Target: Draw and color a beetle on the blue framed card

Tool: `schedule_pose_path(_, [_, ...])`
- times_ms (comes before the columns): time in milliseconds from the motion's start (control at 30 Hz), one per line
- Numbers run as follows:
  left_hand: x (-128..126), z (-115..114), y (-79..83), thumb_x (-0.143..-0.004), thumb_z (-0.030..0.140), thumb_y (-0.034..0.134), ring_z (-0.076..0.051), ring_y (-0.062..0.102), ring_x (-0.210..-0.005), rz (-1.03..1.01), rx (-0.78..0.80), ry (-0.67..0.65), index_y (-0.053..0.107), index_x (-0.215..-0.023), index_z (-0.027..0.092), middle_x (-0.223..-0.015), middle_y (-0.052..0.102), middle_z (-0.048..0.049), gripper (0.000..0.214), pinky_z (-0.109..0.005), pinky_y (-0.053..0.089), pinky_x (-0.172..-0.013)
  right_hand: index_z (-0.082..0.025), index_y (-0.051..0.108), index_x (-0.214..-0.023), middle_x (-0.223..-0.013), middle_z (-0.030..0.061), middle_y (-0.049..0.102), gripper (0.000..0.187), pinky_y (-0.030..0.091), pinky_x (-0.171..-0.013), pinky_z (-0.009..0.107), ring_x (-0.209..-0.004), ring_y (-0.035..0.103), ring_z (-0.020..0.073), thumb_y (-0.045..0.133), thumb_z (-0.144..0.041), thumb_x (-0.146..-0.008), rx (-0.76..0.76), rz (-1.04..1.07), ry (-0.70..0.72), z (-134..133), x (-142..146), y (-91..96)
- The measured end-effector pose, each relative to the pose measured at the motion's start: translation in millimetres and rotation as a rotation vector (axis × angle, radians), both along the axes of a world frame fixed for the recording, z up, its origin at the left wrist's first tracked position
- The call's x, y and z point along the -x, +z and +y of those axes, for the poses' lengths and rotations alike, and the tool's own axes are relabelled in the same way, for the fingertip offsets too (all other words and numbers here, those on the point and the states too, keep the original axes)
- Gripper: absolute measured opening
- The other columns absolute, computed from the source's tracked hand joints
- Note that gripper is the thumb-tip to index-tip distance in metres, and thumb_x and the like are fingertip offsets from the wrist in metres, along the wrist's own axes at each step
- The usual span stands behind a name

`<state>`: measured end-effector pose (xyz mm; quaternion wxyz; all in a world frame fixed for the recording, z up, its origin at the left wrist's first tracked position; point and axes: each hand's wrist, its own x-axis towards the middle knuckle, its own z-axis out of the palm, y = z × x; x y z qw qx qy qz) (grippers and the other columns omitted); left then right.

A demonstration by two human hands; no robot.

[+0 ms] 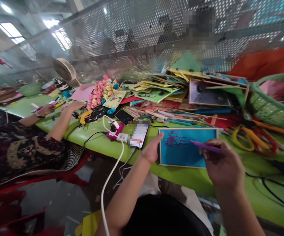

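A blue card with a pale wooden frame [181,155] lies on the green table in front of me. On its left half is a dark insect-like drawing [173,140]. My left hand [153,149] grips the card's left edge, the thumb on the frame. My right hand [224,164] holds a purple marker pen [209,147] over the right part of the card. The pen's tip points left, just right of the drawing; whether it touches the card I cannot tell.
A lit phone [139,135], a pink power strip [114,131] and white cables are left of the card. Behind lie many pens [171,118] and a pile of cards [156,91]. Scissors [252,139] and a green basket [274,101] are right. A co-worker's arm [63,119] rests at left.
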<state>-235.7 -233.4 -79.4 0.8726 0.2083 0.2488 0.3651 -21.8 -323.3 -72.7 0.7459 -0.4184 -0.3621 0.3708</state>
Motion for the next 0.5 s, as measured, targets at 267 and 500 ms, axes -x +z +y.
schedule_pose_path(267, [-4.4,5.9,-3.9,-0.102,0.044,0.078,-0.038,0.075,-0.136,-0.016,-0.022,-0.048,0.076,-0.144,0.015,-0.127,0.085,-0.0156,0.050,-0.055,0.048,-0.127,-0.024,0.080,-0.084,-0.070,0.0011,0.070,0.034,0.048,-0.047,0.029,-0.053,0.062,0.0165,0.075,-0.056,-0.093,0.007,0.008,0.064,8.8,6.5,0.0])
schedule_pose_path(500, [-8.4,11.0,-10.6,-0.108,0.044,0.070,-0.036,0.078,-0.130,-0.009,-0.041,-0.108,0.080,-0.135,0.014,-0.120,0.087,-0.0141,0.041,-0.055,0.048,-0.127,-0.024,0.082,-0.091,-0.073,0.0021,0.073,0.033,0.050,-0.052,0.032,-0.058,0.064,0.0186,0.074,-0.056,-0.093,-0.025,-0.021,0.036,10.6,9.5,-3.1])
